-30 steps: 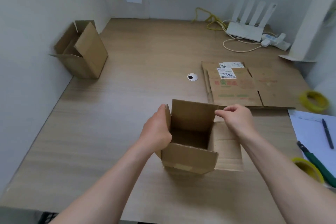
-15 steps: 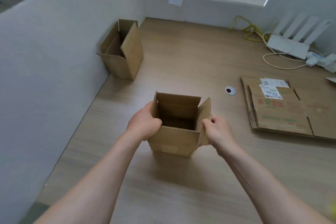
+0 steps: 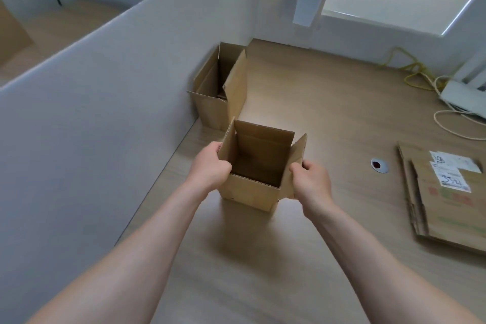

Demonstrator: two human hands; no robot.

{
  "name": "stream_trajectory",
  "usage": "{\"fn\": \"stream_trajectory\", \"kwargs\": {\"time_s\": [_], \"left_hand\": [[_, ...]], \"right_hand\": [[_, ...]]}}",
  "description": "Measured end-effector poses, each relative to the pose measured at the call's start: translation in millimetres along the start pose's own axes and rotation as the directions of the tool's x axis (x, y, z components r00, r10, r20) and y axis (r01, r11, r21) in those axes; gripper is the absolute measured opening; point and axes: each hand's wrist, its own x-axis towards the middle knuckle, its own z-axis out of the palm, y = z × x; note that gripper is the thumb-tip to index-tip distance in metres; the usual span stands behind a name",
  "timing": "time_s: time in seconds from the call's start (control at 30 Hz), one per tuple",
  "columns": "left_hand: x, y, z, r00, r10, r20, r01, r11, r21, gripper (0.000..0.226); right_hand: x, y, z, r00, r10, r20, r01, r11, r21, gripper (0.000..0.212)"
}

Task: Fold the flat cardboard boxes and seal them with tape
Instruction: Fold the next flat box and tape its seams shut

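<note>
Open-topped cardboard box [image 3: 252, 187] sitting upright on the wooden counter [image 3: 328, 118], flaps standing up. Left hand [image 3: 210, 168] is gripping the left flap, fingers curled round its edge. Right hand [image 3: 313, 181] is pinching the right flap. A second open box [image 3: 223, 87] is resting against the white partition [image 3: 105, 92] just behind. Flat cardboard stack [image 3: 447, 202] is lying well apart, to the right.
</note>
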Motion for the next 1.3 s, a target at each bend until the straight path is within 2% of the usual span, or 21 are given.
{"fn": "stream_trajectory", "kwargs": {"time_s": [0.07, 0.17, 0.37, 0.47, 0.6, 0.8, 1.0, 1.2, 1.3], "left_hand": [[11.9, 4.4, 2.0, 0.998, 0.051, -0.023, -0.051, 0.999, -0.009, 0.056], [32.1, 14.2, 6.3, 0.994, 0.088, -0.067, -0.087, 0.996, 0.018, 0.045], [87.7, 59.8, 17.5, 0.975, 0.199, -0.096, -0.198, 0.98, 0.025, 0.032], [113.1, 83.1, 28.2, 0.963, 0.248, -0.108, -0.244, 0.969, 0.052, 0.042], [138.6, 96.7, 41.9, 0.966, 0.22, -0.139, -0.207, 0.973, 0.099, 0.047], [163.5, 100.4, 45.2, 0.966, 0.205, -0.158, -0.176, 0.968, 0.177, 0.05], [179.5, 102.7, 44.8, 0.957, 0.222, -0.189, -0.185, 0.964, 0.193, 0.055], [175.6, 100.0, 52.3, 0.915, 0.341, -0.217, -0.273, 0.918, 0.289, 0.053], [167.0, 96.6, 58.0, 0.878, 0.421, -0.225, -0.302, 0.854, 0.423, 0.049]], "right_hand": [[10.4, -8.0, 3.2, 1.0, -0.008, -0.001, 0.008, 0.999, 0.037, 0.026], [28.9, -18.1, 7.3, 0.999, -0.01, -0.03, 0.013, 0.997, 0.071, 0.043], [86.7, -50.0, 9.1, 0.991, -0.036, -0.127, 0.051, 0.991, 0.121, 0.034], [118.2, -68.6, 10.0, 0.988, -0.06, -0.145, 0.074, 0.993, 0.094, 0.035], [151.5, -82.7, 16.0, 0.986, -0.083, -0.143, 0.092, 0.994, 0.055, 0.035], [176.3, -89.1, 27.6, 0.988, -0.119, -0.102, 0.125, 0.991, 0.056, 0.025], [185.7, -95.7, 33.4, 0.966, -0.252, 0.065, 0.246, 0.965, 0.087, 0.039], [184.8, -92.1, 29.9, 0.937, -0.303, 0.172, 0.297, 0.953, 0.06, 0.041], [181.2, -86.7, 25.4, 0.93, -0.327, 0.169, 0.324, 0.945, 0.046, 0.038]]}}
